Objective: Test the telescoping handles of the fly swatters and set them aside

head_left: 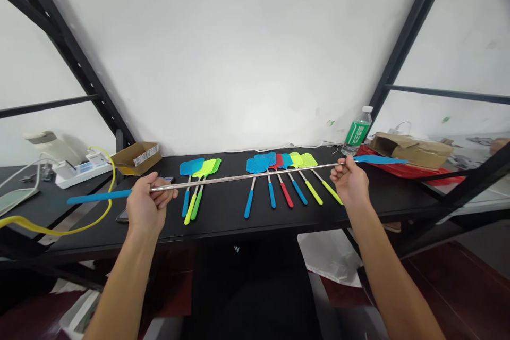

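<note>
A blue fly swatter [239,177] with a long, drawn-out metal rod spans the view above the table. My left hand [147,199] is closed around the rod beside its blue handle. At the other end, my right hand [349,180] pinches the rod just below the blue paddle, which is seen edge-on. Beneath the rod, a red fly swatter [284,191] lies among several blue and yellow-green ones right of centre. Nearer my left hand lies a smaller group, with a blue swatter [191,167], a yellow one [191,208] and a green one [198,203].
An open cardboard box [137,158] and a white power strip [82,170] with a yellow cable [111,191] are at left. A water bottle [357,132], torn cardboard [414,150] and red plastic [392,168] are at right. Black metal posts [402,37] flank the black table [223,218].
</note>
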`<action>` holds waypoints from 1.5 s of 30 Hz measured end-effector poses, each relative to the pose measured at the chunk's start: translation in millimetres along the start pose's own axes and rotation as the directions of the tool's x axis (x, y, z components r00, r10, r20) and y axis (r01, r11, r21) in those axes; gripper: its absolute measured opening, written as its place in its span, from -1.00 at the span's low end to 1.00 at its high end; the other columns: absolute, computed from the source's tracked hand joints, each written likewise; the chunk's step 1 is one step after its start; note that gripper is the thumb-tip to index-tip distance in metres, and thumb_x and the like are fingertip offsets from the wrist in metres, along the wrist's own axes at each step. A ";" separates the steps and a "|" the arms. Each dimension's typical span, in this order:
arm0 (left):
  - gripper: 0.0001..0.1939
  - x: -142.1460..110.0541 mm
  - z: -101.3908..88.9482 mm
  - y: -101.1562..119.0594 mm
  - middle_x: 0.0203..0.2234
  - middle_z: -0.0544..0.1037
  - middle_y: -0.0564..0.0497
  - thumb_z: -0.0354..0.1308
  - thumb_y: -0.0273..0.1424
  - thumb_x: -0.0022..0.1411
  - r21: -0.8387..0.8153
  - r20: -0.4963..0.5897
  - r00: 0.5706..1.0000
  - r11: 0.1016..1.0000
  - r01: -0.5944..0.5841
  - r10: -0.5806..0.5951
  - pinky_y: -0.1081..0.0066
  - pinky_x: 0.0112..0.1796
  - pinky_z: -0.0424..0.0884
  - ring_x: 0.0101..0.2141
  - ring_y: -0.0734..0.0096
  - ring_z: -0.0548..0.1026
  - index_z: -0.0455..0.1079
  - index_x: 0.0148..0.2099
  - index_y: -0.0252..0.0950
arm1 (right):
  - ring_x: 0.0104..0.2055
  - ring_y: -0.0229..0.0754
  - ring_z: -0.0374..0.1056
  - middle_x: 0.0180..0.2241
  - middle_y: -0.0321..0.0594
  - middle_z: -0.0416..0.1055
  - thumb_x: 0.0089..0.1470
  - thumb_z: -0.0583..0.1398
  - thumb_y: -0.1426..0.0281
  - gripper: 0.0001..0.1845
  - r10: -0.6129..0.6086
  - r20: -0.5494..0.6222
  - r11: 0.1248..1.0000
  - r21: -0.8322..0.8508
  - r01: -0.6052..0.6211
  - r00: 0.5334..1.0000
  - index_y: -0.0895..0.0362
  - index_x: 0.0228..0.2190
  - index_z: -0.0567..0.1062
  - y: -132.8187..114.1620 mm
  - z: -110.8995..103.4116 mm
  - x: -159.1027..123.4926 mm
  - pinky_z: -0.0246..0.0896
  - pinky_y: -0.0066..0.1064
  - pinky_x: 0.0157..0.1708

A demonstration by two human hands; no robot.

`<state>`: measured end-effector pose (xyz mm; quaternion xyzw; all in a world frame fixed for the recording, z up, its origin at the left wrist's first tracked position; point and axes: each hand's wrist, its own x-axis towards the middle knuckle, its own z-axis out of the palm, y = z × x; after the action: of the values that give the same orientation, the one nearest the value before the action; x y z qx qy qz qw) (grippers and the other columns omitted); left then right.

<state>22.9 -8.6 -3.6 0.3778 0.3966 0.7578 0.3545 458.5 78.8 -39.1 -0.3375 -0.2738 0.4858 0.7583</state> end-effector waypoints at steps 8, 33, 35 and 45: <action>-0.53 -10.1 12.9 5.9 -0.81 -0.04 0.18 0.05 -0.32 0.23 -0.056 0.010 0.999 0.997 0.043 -0.043 0.44 -0.52 0.30 -0.76 0.57 -0.01 -0.01 -0.67 -0.24 | -0.60 -0.35 0.17 -0.62 -0.36 0.19 0.22 0.12 0.22 -0.69 0.067 0.018 0.996 0.056 -0.068 0.998 0.17 -0.44 0.47 2.0 5.9 -3.7 0.10 -0.51 -0.62; -0.65 -4.7 6.7 2.1 -0.77 0.05 0.20 0.16 -0.29 0.20 -0.046 -0.082 0.990 0.993 0.109 -0.113 0.51 -0.51 0.34 -0.70 0.58 0.01 0.16 -0.56 -0.26 | -0.63 -0.32 0.08 -0.64 -0.43 0.09 0.12 0.11 -0.01 -0.58 -0.039 0.013 0.987 0.154 0.037 0.999 0.09 -0.35 0.42 2.4 2.3 -2.8 0.03 -0.47 -0.61; -0.67 -5.1 8.4 2.6 -0.77 0.05 0.20 0.15 -0.30 0.20 -0.042 -0.091 0.989 0.993 0.111 -0.114 0.50 -0.51 0.33 -0.71 0.58 0.01 0.17 -0.55 -0.26 | -0.63 -0.33 0.07 -0.65 -0.44 0.09 0.13 0.10 0.00 -0.58 -0.045 -0.003 0.987 0.155 0.045 0.999 0.10 -0.35 0.42 1.0 1.1 -3.0 0.04 -0.47 -0.61; -0.68 -2.8 1.4 5.2 -0.76 0.08 0.18 0.07 -0.31 0.22 -0.065 -0.044 0.997 0.996 0.062 -0.065 0.48 -0.51 0.34 -0.73 0.60 0.03 0.20 -0.56 -0.27 | -0.67 -0.30 0.02 -0.69 -0.42 -0.01 0.23 -0.15 -0.03 -0.43 -0.011 -0.080 0.981 0.193 0.027 0.997 0.10 -0.50 0.36 -6.8 -5.9 2.3 0.01 -0.45 -0.66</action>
<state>24.2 -12.7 0.7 0.3363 0.3922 0.7668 0.3809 467.4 77.4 -37.3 -0.2782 -0.1982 0.4893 0.8025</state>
